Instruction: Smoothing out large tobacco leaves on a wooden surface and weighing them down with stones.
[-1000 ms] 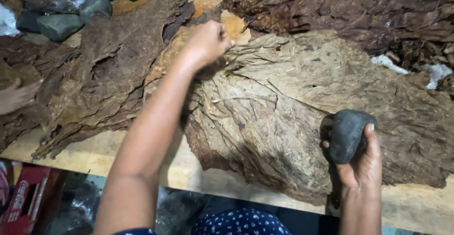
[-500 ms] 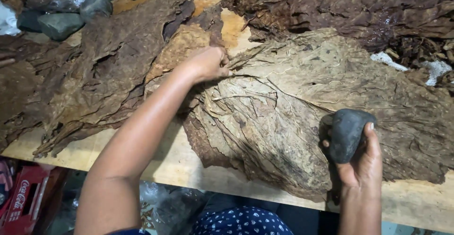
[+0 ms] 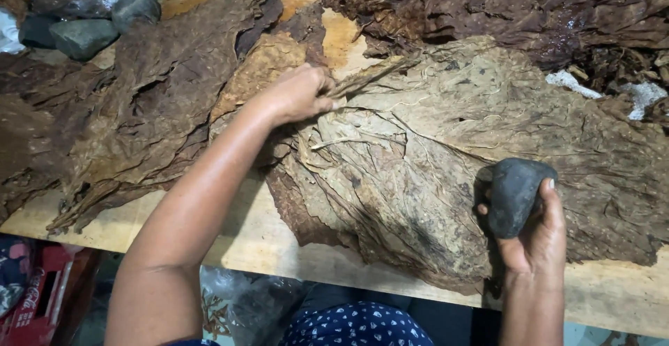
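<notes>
A stack of large dried light-brown leaves (image 3: 446, 158) lies spread across a wooden table (image 3: 258, 238). My left hand (image 3: 300, 94) pinches the stem end of the top leaf near the stack's upper left corner, fingers closed on it. My right hand (image 3: 536, 238) holds a dark grey rounded stone (image 3: 514, 196) upright just above the lower right part of the stack. A pile of darker brown leaves (image 3: 146, 109) lies to the left of my left arm.
Several grey stones (image 3: 104, 11) sit at the far left corner. More dark crumpled leaves (image 3: 516, 4) fill the back of the table. White scraps (image 3: 578, 85) lie at the right. A red crate (image 3: 42, 297) stands below the table's front edge.
My left hand has drawn nearer and a little downward along the leaf stem, pulling the leaf's top edge with it. My right hand and the stone have stayed in place.
</notes>
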